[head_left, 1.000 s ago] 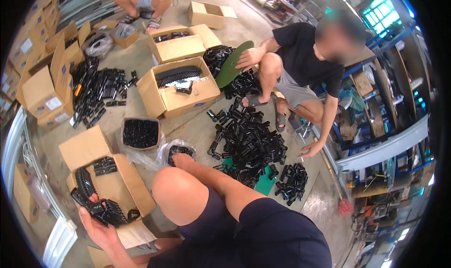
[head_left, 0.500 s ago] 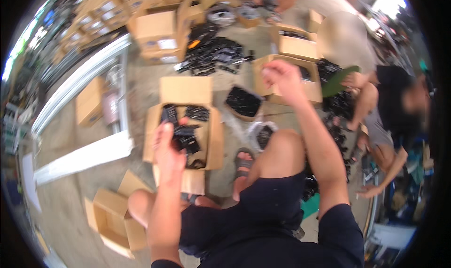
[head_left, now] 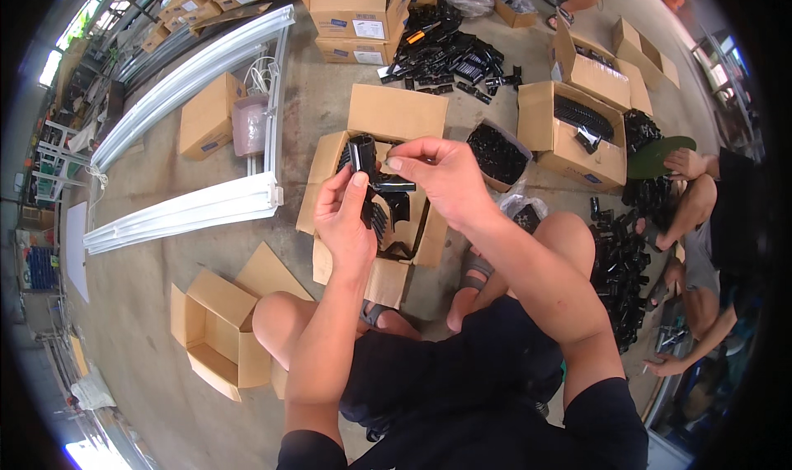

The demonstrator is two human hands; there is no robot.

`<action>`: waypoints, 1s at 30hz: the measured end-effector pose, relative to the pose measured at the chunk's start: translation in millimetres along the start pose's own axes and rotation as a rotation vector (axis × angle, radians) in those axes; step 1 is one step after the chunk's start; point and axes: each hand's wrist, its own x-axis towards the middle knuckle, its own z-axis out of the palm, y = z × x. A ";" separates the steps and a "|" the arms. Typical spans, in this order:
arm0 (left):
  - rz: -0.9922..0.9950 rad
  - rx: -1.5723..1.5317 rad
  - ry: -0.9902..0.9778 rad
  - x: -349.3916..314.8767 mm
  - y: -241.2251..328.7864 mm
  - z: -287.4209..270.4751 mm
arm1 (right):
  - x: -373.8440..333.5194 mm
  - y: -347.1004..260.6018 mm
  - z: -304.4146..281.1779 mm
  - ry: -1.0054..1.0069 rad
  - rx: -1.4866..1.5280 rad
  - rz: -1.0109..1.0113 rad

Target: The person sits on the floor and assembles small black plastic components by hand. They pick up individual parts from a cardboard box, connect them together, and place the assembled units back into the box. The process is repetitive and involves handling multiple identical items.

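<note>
Holding the small black moulded plastic fitting (head_left: 363, 158) upright in your left hand (head_left: 346, 218), fingers wrapped round its lower body, you pinch its top edge with your right hand (head_left: 437, 173); it looks light, stiff and smooth, so grip the ribbed body. Directly beneath both hands sits the open brown cardboard box (head_left: 330, 161) of like parts, with bare concrete floor (head_left: 148, 256) off to your left.

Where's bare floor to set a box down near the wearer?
Free: concrete between the white channel rails and the open box under the hands, and behind the empty carton at the left knee. Crowded: right side, black-part pile and the second person.
</note>
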 end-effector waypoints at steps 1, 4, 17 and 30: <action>0.021 0.022 0.004 0.3 -2.4 -2.9 | 1.5 6.1 3.2 0.013 0.007 0.029; 0.071 0.068 0.019 3.1 -5.9 -8.8 | 5.0 13.0 11.1 0.024 0.121 0.075; 0.123 0.185 0.054 5.6 -8.0 0.8 | 2.8 15.4 18.1 0.055 0.285 0.116; 0.129 0.269 0.006 0.0 -3.4 3.6 | -0.5 15.6 10.5 0.015 0.189 0.090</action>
